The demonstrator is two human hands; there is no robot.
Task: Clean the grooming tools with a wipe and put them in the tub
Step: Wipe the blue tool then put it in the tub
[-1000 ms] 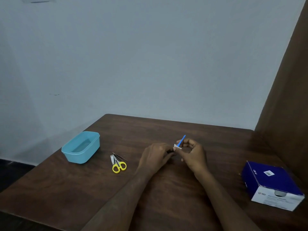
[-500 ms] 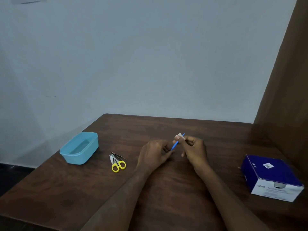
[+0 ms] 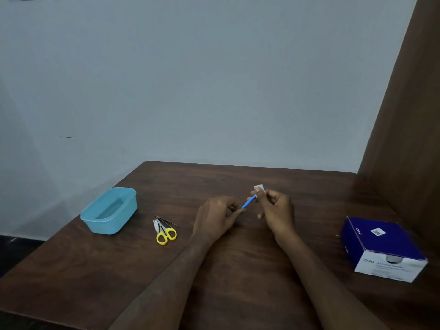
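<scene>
I see the thin blue tool (image 3: 248, 202) held above the bench (image 3: 238, 270), its long axis running from seven to one o'clock. My left hand (image 3: 217, 216) pinches its lower end; my right hand (image 3: 276, 211) pinches a small white wipe (image 3: 259, 187) around the upper end, hiding the tip. What kind of tool it is I cannot tell.

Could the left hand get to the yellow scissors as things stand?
Probably yes, once it lets go. The scissors lie on bare table just left of the left hand, with nothing between them, but that hand is holding the blue tool.
</scene>
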